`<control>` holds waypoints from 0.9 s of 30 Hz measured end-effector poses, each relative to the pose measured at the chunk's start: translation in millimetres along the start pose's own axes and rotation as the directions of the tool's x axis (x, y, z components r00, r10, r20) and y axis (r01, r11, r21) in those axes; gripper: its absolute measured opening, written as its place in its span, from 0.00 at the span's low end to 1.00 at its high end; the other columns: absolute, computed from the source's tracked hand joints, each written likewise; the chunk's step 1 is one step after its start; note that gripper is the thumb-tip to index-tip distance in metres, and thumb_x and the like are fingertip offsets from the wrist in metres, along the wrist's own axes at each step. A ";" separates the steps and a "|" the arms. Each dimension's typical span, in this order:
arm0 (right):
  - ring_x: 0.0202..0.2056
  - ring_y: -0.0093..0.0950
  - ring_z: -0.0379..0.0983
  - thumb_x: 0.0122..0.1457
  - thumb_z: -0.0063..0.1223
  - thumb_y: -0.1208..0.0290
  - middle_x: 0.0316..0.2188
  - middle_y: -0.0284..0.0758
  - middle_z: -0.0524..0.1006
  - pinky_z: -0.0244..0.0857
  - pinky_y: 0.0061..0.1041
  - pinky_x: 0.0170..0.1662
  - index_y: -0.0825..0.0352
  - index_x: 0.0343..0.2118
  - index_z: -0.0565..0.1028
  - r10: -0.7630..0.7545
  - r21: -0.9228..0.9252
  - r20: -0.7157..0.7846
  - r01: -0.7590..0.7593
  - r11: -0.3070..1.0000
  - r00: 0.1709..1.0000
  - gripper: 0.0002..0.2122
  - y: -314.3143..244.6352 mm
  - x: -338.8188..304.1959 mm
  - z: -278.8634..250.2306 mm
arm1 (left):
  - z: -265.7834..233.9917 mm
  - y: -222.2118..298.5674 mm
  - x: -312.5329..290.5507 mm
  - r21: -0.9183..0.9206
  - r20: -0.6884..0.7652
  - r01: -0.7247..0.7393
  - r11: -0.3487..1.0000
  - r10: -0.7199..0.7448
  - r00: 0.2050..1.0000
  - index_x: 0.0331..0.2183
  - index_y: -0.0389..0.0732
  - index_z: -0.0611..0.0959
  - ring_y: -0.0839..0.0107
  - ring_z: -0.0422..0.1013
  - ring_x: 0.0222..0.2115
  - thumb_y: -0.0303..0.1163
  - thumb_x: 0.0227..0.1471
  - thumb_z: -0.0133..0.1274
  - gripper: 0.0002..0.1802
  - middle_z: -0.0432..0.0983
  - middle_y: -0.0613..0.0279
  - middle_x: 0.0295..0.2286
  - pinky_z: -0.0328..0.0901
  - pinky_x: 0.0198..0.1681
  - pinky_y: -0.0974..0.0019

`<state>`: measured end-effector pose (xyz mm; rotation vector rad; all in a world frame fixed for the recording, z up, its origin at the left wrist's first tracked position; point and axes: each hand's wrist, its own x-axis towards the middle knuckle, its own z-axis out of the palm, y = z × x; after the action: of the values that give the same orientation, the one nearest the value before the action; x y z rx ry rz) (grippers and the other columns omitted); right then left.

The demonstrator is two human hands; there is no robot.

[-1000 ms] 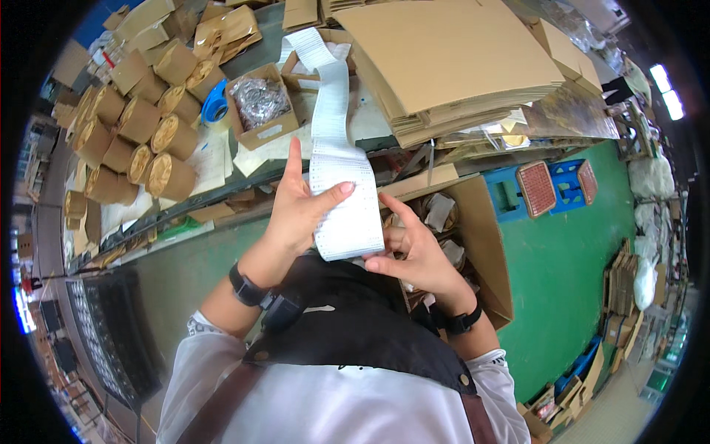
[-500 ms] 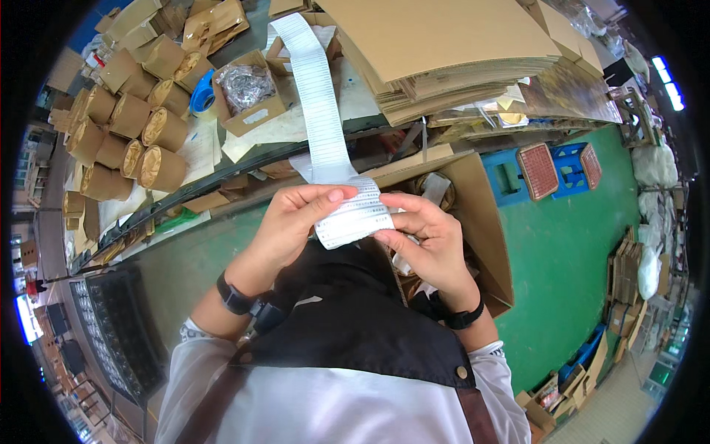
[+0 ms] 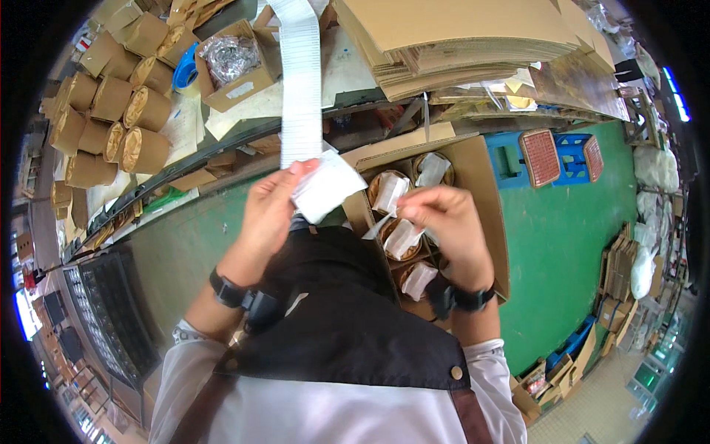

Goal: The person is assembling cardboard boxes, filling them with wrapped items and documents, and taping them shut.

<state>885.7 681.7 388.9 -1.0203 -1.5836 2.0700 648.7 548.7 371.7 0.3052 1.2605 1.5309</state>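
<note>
My left hand [image 3: 268,211] pinches the lower end of a long white strip of labels [image 3: 301,96], which hangs down from a box on the bench. Its end is folded over, with a blank white face showing. To the right, my right hand [image 3: 452,226] has thumb and forefinger closed on a thin white label [image 3: 376,228], seen nearly edge-on. That hand is over an open cardboard carton [image 3: 478,196]. Inside it stand several round brown-paper-wrapped rolls [image 3: 403,255], with white packets [image 3: 390,194] lying on top of them. My right wrist and fingers hide part of the carton.
On the bench, flat cardboard sheets [image 3: 466,26] are stacked beside a small box of clear plastic [image 3: 231,61] and blue tape [image 3: 185,69]. Several brown rolls [image 3: 146,109] stand at left. Blue step stools [image 3: 509,169] are on the green floor; a black crate [image 3: 111,325] is at lower left.
My right hand has come away from the strip to the right with a small label. My left hand has shifted slightly left, and the strip's end has turned from its printed to its blank face.
</note>
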 end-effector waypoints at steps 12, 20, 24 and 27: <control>0.40 0.47 0.70 0.37 0.70 0.68 0.42 0.45 0.64 0.68 0.38 0.40 0.61 0.45 0.65 -0.257 -0.791 -0.337 -0.124 0.600 0.906 0.30 175.6 79.1 -42.3 | -18.4 -24.2 -2.3 -0.027 -0.098 0.035 0.999 -0.037 0.994 0.48 0.38 0.76 0.72 0.71 0.41 0.18 0.47 0.57 0.24 0.74 0.57 0.43 0.66 0.47 0.68; 0.32 0.19 0.68 0.50 0.61 0.74 0.31 0.31 0.74 0.61 0.19 0.40 0.68 0.38 0.69 -0.147 0.284 0.098 0.114 0.952 0.984 0.14 26.9 27.1 8.8 | 20.8 -21.5 -4.7 -0.073 0.095 0.169 0.983 -0.162 0.982 0.49 0.36 0.75 0.72 0.72 0.40 0.16 0.44 0.58 0.27 0.76 0.57 0.40 0.67 0.46 0.68; 0.32 0.19 0.71 0.50 0.60 0.76 0.28 0.29 0.78 0.61 0.20 0.41 0.66 0.43 0.75 -0.130 -0.070 0.174 0.144 0.987 0.976 0.15 4.9 14.4 8.4 | 35.9 -17.3 -5.5 0.065 0.156 0.127 0.990 -0.136 0.978 0.46 0.33 0.76 0.72 0.72 0.40 0.21 0.47 0.58 0.21 0.76 0.56 0.40 0.67 0.46 0.68; 0.28 0.22 0.73 0.50 0.59 0.78 0.25 0.31 0.80 0.63 0.21 0.37 0.64 0.39 0.79 -0.241 -0.132 0.096 0.253 0.958 0.966 0.12 5.7 11.9 5.5 | 38.0 -16.6 1.7 0.095 0.215 0.180 0.979 -0.196 0.957 0.45 0.31 0.77 0.71 0.72 0.40 0.33 0.56 0.52 0.18 0.76 0.54 0.40 0.65 0.47 0.68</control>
<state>874.5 683.8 380.3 -0.7476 -1.8200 1.8701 685.1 568.5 372.8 0.3833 1.1355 1.2526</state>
